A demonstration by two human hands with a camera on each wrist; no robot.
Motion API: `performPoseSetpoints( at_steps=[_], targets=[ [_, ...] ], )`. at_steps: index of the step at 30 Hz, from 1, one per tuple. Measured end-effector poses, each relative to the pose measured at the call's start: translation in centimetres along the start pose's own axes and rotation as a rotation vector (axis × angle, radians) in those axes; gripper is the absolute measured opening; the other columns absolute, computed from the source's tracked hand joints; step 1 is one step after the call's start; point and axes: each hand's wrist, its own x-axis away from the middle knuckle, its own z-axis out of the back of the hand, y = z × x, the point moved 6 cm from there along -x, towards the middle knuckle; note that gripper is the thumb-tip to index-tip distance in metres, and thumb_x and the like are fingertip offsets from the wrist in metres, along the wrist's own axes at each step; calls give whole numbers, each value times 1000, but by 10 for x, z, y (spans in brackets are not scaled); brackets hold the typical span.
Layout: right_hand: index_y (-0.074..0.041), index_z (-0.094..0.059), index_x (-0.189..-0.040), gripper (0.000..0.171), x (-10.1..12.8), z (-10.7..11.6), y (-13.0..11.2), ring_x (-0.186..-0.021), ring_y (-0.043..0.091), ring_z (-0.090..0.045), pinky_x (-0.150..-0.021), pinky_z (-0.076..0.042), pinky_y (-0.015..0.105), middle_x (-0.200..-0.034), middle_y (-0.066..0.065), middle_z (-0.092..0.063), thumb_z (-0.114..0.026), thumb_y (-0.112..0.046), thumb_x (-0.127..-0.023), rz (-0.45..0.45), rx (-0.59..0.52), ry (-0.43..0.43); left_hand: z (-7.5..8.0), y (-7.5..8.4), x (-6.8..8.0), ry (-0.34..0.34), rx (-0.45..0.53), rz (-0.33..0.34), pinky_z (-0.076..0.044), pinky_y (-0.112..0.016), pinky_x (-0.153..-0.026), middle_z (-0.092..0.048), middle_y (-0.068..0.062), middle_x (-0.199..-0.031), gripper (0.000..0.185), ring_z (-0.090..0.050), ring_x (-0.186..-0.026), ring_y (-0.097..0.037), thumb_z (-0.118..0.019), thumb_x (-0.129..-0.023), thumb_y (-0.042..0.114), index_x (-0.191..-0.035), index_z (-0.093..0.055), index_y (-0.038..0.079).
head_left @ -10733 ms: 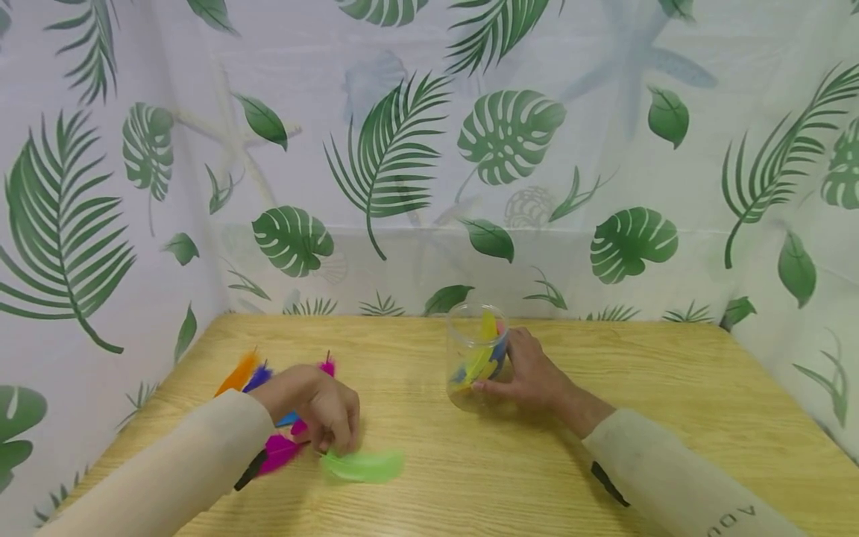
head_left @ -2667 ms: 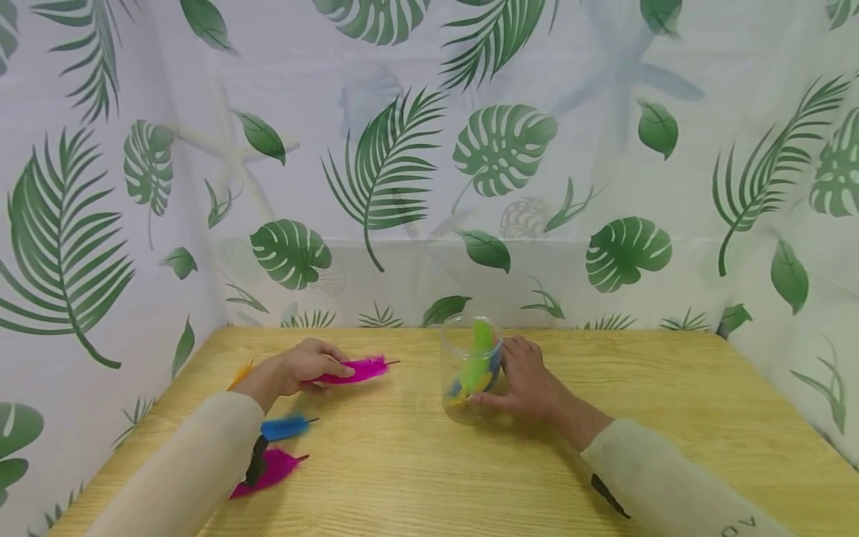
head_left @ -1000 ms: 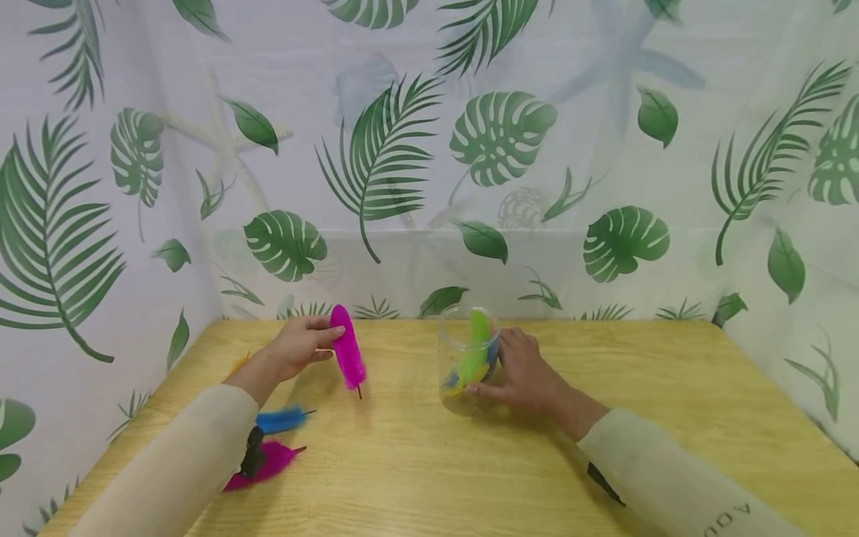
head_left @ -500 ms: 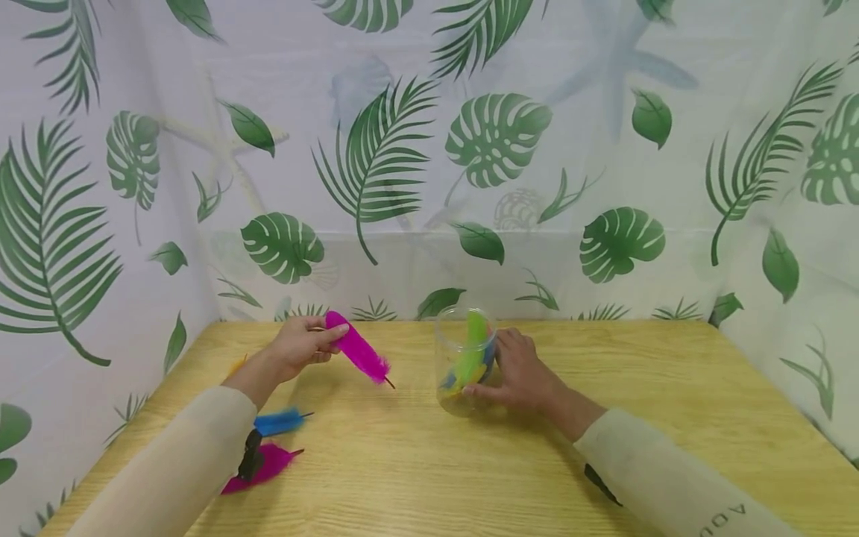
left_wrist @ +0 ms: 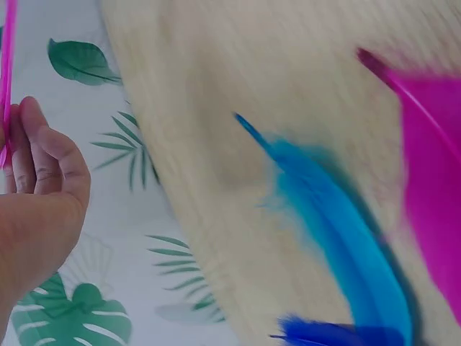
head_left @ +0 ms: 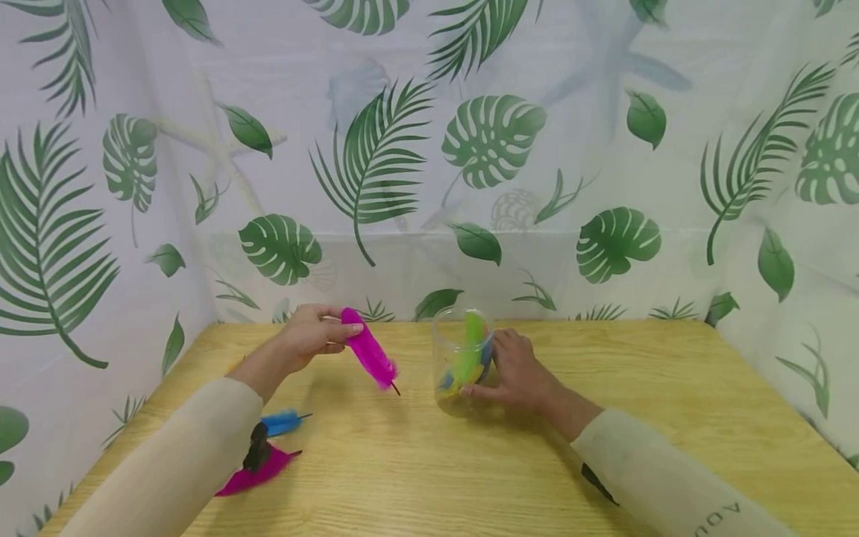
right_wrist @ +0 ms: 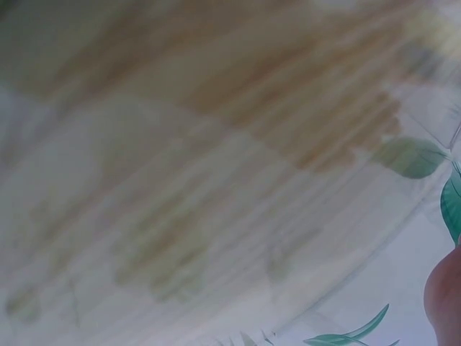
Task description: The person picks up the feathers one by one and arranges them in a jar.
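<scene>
My left hand (head_left: 310, 337) pinches a magenta feather (head_left: 370, 350) near its rounded tip, above the table. The feather slants down to the right, its quill end lowest. In the left wrist view the same feather (left_wrist: 6, 79) shows as a thin strip at the left edge beside the curled fingers. My right hand (head_left: 520, 377) grips a clear plastic jar (head_left: 446, 350) from its right side; the jar stands upright on the table. Inside it lean a lime green feather (head_left: 472, 350) and several yellow and blue ones. The right wrist view shows only a bit of hand (right_wrist: 445, 295) at its edge.
On the wooden table (head_left: 416, 477) at the left lie a light blue feather (head_left: 283, 422) and another magenta feather (head_left: 262, 471), partly behind the left wrist. A dark blue feather (left_wrist: 317, 331) shows in the left wrist view. A leaf-print sheet (head_left: 403, 186) hangs behind the table.
The lime green feather, earlier by the left hand on the table, is now in the jar. The left hand has lifted a magenta feather and turned its quill downward, lately shifting slightly right. The right hand keeps its grip.
</scene>
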Motion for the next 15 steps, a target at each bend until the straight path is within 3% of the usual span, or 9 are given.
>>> performPoseSetpoints(
  at_steps=[8,15],
  targets=[
    [0,-53,-128,82,0,0,-4,-114,31,-46,-101,-36,52,-122,15,-59,-68,-66,-81,15,-5,-6,-15,33,-1,24,31,-28,-58,-24,-72,-70,-2,-86,36,-69,-72,-11,-73,-91,13,-118,-63,-9],
    [-2,-52,-130,79,-1,1,-4,-116,30,-46,-107,-32,54,-124,14,-58,-74,-58,-79,-34,-5,-42,-27,61,-3,43,47,-47,-59,-28,-78,-70,-2,-86,35,-69,-73,-12,-73,-91,13,-116,-66,-9]
  ],
)
